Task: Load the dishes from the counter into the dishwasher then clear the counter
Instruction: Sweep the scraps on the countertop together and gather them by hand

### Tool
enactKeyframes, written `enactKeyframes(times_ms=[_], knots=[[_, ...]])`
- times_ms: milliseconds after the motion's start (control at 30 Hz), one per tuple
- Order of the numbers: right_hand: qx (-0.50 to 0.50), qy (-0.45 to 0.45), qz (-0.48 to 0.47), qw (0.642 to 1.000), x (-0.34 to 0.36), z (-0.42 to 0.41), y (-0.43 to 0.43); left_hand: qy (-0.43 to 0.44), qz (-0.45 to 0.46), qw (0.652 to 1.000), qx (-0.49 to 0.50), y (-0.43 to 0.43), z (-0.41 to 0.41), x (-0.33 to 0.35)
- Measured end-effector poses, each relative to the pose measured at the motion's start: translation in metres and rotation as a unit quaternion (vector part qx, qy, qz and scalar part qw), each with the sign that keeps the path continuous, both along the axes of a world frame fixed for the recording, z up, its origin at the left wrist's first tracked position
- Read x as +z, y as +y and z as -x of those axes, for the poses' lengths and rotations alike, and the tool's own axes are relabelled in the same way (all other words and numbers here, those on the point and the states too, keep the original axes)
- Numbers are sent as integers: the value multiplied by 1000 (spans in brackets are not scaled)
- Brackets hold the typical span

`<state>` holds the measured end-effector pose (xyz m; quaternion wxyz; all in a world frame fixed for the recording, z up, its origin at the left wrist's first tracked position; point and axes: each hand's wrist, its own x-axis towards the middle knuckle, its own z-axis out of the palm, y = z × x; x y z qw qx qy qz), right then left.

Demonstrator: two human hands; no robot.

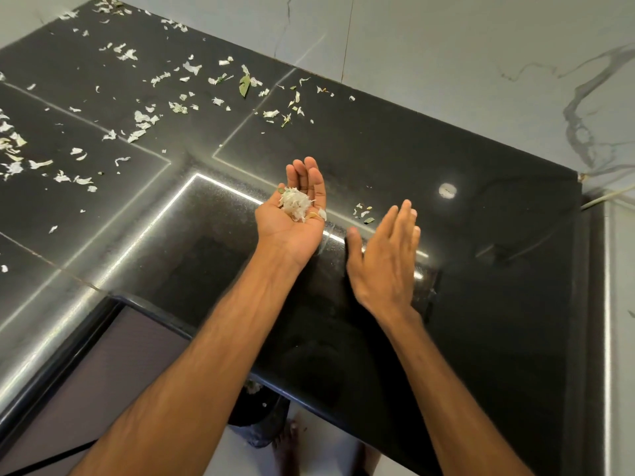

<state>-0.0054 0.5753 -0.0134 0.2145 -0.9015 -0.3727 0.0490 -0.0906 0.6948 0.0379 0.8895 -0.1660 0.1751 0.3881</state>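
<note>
If I tip my left hand (292, 235) even slightly, the heap of peelings (295, 202) resting in its upturned, loosely cupped palm will slide back onto the counter (481, 304) — the fingers are not closed over it; a hasty sweep could also flick scraps past the palm. My right hand (385, 259) is flat, fingers straight and pressed together, just right of the left hand; a small cluster of scraps (362, 213) lies between the two. Most scattered scraps (137, 121) sit well left of and beyond the left hand — yet to be gathered; a dark bin (256, 417) shows below it, under the counter edge.
</note>
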Motion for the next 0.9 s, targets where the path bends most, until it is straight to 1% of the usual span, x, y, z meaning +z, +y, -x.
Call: enactKeyframes(times_ms=[67, 133, 167, 233, 267, 300, 333, 367, 467, 533, 633, 767, 900], knots=[[19, -7, 15, 1000, 0, 9, 18, 3, -5, 1000, -2, 1, 2, 0], [64, 7, -6, 998, 1, 14, 37, 7, -12, 1000, -3, 2, 5, 0], [84, 30, -30, 996, 4, 13, 45, 10, -14, 1000, -2, 3, 6, 1], [77, 96, -115, 986, 13, 2, 53, 15, -14, 1000, -1, 6, 11, 1], [59, 103, -166, 979, 18, -9, 53, 15, -13, 1000, 0, 7, 14, 1], [43, 87, -205, 974, 24, -20, 51, 14, -11, 1000, 1, 9, 16, 1], [41, 65, -220, 973, 27, -33, 49, 13, -6, 1000, 2, 10, 19, 1], [51, 50, -214, 974, 28, -44, 48, 13, -1, 1000, 4, 11, 20, 0], [119, 38, -119, 985, 27, -58, 48, 7, 4, 1000, -1, 11, 23, -2], [164, 15, -71, 984, 21, -56, 46, 8, 2, 1000, -5, 9, 24, -2], [205, -6, -31, 978, 19, -46, 32, 11, 0, 1000, -6, 6, 25, -2], [224, -48, -5, 973, 24, -27, 8, 14, 3, 1000, -7, 6, 25, -3], [201, -82, 34, 976, 28, -14, 5, 13, 6, 1000, -8, 5, 23, -2]])
